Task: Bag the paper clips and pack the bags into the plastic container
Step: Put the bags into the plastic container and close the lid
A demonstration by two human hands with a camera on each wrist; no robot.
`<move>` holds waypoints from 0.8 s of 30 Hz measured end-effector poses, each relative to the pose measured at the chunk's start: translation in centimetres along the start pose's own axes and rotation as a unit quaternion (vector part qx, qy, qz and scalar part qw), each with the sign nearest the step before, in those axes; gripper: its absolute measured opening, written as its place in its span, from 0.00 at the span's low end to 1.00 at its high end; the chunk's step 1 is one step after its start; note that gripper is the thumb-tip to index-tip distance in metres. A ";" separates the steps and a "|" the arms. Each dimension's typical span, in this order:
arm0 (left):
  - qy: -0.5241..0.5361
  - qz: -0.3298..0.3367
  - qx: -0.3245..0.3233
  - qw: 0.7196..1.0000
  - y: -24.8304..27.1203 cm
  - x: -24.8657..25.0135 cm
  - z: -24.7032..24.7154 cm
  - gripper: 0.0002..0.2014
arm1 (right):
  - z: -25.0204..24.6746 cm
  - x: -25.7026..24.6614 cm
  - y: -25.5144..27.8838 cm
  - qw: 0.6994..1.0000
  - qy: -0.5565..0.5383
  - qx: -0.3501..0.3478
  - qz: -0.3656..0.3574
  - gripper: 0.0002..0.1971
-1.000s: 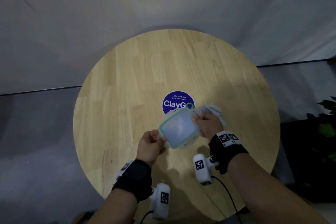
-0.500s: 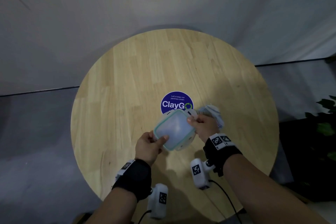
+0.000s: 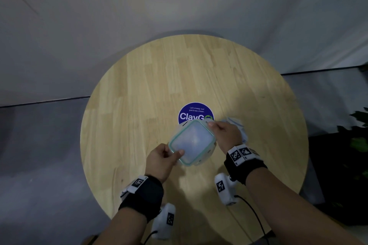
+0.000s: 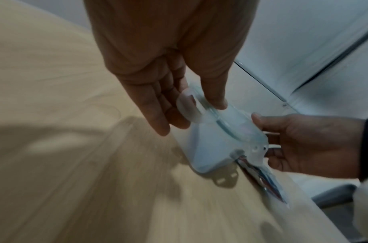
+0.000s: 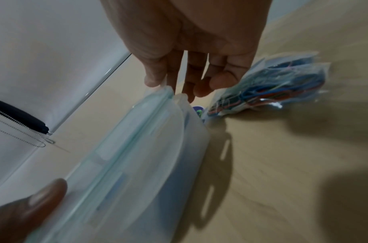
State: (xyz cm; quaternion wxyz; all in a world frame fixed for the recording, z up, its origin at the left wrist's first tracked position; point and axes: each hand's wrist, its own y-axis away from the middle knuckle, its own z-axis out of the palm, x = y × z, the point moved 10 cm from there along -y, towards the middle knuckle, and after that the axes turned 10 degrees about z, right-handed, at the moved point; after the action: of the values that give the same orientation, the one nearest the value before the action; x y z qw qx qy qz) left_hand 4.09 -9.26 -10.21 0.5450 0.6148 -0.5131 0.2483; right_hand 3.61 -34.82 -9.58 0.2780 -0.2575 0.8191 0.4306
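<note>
A translucent plastic container (image 3: 207, 155) with a teal-rimmed lid (image 3: 192, 141) sits near the middle of the round wooden table (image 3: 139, 105). The lid lies tilted on it. My left hand (image 3: 175, 155) pinches the lid's near-left corner, thumb on top and fingers under a latch flap (image 4: 187, 106). My right hand (image 3: 214, 128) pinches the lid's far-right edge (image 5: 166, 92) between thumb and fingers. Clear bags of coloured paper clips (image 5: 268, 85) lie on the table just right of the container, partly hidden behind my right hand (image 3: 237, 125).
A round blue ClayGo sticker (image 3: 196, 113) is stuck on the table just beyond the container. Grey curtains hang behind the table. A dark stand with a green plant (image 3: 358, 141) is at the right edge.
My left thumb has moved onto the lid's near-left corner. The right hand has slid along the lid's edge towards the far corner, and the container has turned slightly.
</note>
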 end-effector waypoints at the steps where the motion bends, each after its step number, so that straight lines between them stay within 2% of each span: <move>1: -0.029 0.015 0.006 0.999 0.0 0.5 -0.2 0.17 | 0.0 0.0 -0.1 1.000 -0.001 0.002 0.002 0.13; 3: -0.072 0.040 0.016 0.996 -0.1 1.6 -0.5 0.16 | 0.0 0.0 -0.5 1.000 -0.007 -0.003 0.013 0.14; 6: -0.080 0.055 0.016 0.995 -0.2 2.5 -0.4 0.18 | 0.0 0.3 -0.9 1.000 -0.010 -0.007 0.028 0.13; 11: -0.044 0.024 0.035 0.998 -0.6 1.7 -0.4 0.17 | 0.3 1.3 -1.2 0.998 -0.025 -0.016 0.061 0.19; 15: -0.021 0.004 0.042 0.999 -0.4 0.8 -0.1 0.21 | 0.6 1.3 -1.1 0.998 -0.014 -0.016 0.058 0.23; 19: -0.006 -0.015 0.031 0.999 -0.7 0.7 0.3 0.23 | 0.8 0.3 -1.1 0.998 0.016 -0.032 0.057 0.20; 24: 0.062 -0.049 0.031 0.996 -0.4 0.8 0.5 0.15 | 0.6 -0.1 -1.4 0.997 0.035 -0.034 0.053 0.15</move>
State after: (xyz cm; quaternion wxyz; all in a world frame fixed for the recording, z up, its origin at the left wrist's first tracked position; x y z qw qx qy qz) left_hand 4.57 -10.04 -9.78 0.5681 0.6393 -0.4396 0.2744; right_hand 4.80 -34.97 -10.60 0.2168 -0.2378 0.8259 0.4630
